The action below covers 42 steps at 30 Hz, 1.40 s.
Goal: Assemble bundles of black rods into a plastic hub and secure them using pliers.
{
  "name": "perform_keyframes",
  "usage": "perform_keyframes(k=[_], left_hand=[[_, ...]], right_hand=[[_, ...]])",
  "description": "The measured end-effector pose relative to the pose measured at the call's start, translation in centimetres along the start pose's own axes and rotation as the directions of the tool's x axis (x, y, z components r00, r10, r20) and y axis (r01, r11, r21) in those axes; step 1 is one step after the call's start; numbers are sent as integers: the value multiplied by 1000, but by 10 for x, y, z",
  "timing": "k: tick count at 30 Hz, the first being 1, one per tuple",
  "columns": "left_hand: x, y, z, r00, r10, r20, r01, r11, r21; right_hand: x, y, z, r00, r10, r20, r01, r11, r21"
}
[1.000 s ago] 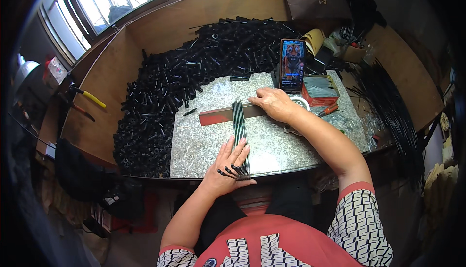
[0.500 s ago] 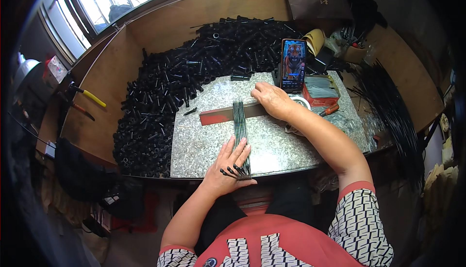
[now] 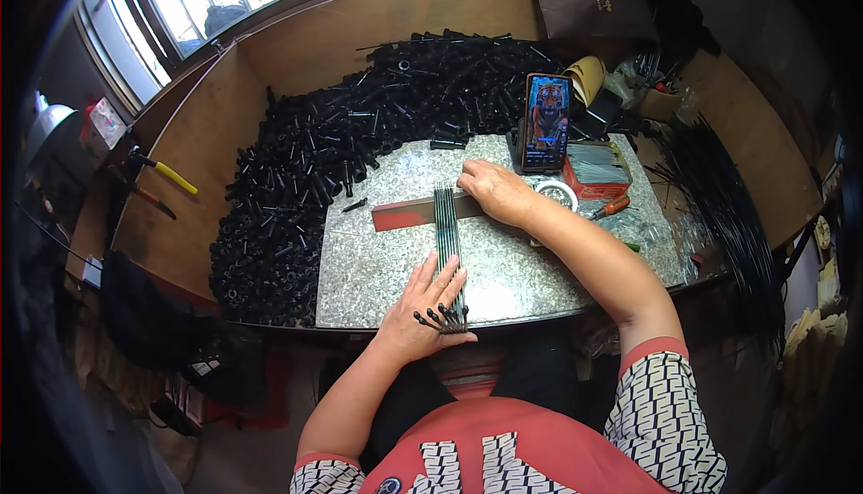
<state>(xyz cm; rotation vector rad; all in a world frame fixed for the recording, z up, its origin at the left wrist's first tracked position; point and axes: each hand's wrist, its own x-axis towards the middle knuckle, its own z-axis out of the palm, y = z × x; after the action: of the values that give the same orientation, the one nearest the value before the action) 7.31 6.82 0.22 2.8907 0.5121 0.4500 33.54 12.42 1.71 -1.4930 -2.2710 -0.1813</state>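
Lying across the bar [image 3: 404,216] on the bench [image 3: 378,274], thin rods [image 3: 446,224] look light and springy, likely best held mid-length; left hand [image 3: 413,314] spread flat over them; right hand [image 3: 494,190] grip, cannot tell.

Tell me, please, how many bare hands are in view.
2. The left hand lies at the near part of the thin dark rods; the right hand is over the right part of the bar. No other shows.
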Motion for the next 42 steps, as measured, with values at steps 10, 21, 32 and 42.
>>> perform_keyframes(k=[10, 21, 32, 42], left_hand=[[-1, 0, 2, 1000, 4, -17, -4, 1000, -14], [-2, -2, 3, 999, 31, -37, -30, 999, 21], [-5, -1, 3, 998, 35, -50, -33, 999, 37], [-4, 1, 1, 1000, 3, -13, -2, 999, 44]], right_hand=[[-15, -7, -17, 983, 34, -182, -59, 989, -133], [-119, 110, -116, 741, 671, 41, -573, 662, -483], [-129, 105, -114, 794, 607, 33, -504, 689, -521], [-93, 43, -117, 913, 393, -109, -400, 808, -433]])
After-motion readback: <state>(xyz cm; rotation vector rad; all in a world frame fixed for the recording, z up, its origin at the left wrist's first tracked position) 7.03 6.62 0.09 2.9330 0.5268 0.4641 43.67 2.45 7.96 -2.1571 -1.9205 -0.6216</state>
